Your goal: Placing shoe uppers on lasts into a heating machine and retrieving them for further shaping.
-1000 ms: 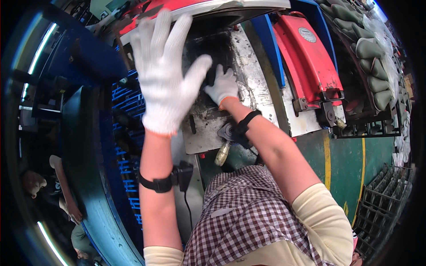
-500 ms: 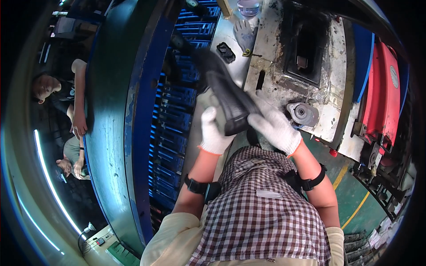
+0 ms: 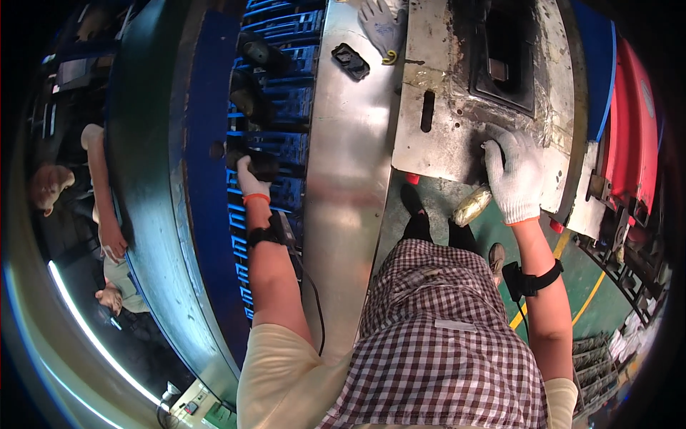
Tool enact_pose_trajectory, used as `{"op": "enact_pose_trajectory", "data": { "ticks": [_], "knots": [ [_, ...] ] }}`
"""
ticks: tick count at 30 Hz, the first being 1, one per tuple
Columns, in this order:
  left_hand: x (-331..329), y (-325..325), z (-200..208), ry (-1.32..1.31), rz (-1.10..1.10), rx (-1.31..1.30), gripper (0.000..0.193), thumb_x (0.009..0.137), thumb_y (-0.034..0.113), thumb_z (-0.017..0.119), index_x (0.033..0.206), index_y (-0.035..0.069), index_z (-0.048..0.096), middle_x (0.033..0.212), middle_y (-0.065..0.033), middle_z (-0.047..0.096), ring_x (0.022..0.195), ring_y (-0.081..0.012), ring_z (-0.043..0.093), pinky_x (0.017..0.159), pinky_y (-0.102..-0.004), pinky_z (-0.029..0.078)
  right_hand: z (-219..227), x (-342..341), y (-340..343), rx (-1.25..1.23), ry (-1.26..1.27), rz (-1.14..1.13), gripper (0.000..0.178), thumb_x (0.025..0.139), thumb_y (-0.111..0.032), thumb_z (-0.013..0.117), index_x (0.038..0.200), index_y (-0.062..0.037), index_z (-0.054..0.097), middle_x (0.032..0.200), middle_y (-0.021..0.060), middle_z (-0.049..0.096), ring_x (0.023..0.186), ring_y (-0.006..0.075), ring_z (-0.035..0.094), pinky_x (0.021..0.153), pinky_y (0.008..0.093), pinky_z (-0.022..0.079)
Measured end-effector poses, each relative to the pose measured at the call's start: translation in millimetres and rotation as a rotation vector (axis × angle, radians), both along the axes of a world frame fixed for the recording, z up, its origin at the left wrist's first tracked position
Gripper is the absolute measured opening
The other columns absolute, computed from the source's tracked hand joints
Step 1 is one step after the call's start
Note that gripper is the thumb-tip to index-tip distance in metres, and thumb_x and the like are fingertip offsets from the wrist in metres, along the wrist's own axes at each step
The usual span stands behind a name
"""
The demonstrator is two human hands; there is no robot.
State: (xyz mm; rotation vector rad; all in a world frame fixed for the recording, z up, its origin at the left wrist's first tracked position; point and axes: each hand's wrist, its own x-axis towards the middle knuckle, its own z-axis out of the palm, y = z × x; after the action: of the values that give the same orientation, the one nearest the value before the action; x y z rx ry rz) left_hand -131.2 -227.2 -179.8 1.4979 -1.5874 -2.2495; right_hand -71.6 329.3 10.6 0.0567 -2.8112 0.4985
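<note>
Over the blue rack, my left hand (image 3: 251, 184), in a white knit glove, is closed on a black boot (image 3: 266, 167). Dark shadow blurs the boot's outline there. My right hand (image 3: 516, 171), gloved the same way, is at the near part of the worn metal bench (image 3: 443, 146), fingers curled and pressed down. Whatever lies under that palm is hidden. Just beside its wrist, a yellowish wrapped lump (image 3: 472, 206) sticks out past the bench edge.
More dark footwear (image 3: 261, 51) sits on the blue rack (image 3: 289, 100). A grey glove (image 3: 382, 28) and small black tray (image 3: 350, 61) lie on the steel strip (image 3: 346, 164). A red machine part (image 3: 632, 121) stands right. Two people are beyond the green panel (image 3: 146, 179).
My hands have parted. The left has carried the boot leftward from in front of me to the blue rack; the right has let go of it and moved right onto the bench.
</note>
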Motion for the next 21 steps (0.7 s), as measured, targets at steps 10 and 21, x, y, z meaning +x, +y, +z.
{"op": "enact_pose_trajectory", "data": {
  "ticks": [10,21],
  "knots": [
    [18.5,-54.1,-50.5,-0.313,-0.159,-0.779,0.096,0.093,0.056,0.071,0.161,0.001,0.031,0.161,-0.0183,0.043,0.143,-0.0349,0.047,0.107,-0.0431,0.048,3.0,2.5,-5.5,-0.083,-0.014,0.018,0.021,0.091,-0.020,0.069,0.108,-0.0101,0.076,0.096,0.0121,0.073,0.092,0.0340,0.067,0.085,0.0462,0.051],
    [142.6,205.5,22.9,-0.079,-1.193,-1.063,0.076,0.089,0.035,0.073,0.155,0.006,0.046,0.164,-0.0234,0.035,0.154,-0.0415,0.029,0.126,-0.0450,0.029,3.1,1.5,1.3,-0.060,0.089,-0.007,0.017,0.092,-0.023,0.067,0.098,-0.0091,0.074,0.087,0.0126,0.071,0.083,0.0333,0.068,0.077,0.0467,0.053]
  ]
}}
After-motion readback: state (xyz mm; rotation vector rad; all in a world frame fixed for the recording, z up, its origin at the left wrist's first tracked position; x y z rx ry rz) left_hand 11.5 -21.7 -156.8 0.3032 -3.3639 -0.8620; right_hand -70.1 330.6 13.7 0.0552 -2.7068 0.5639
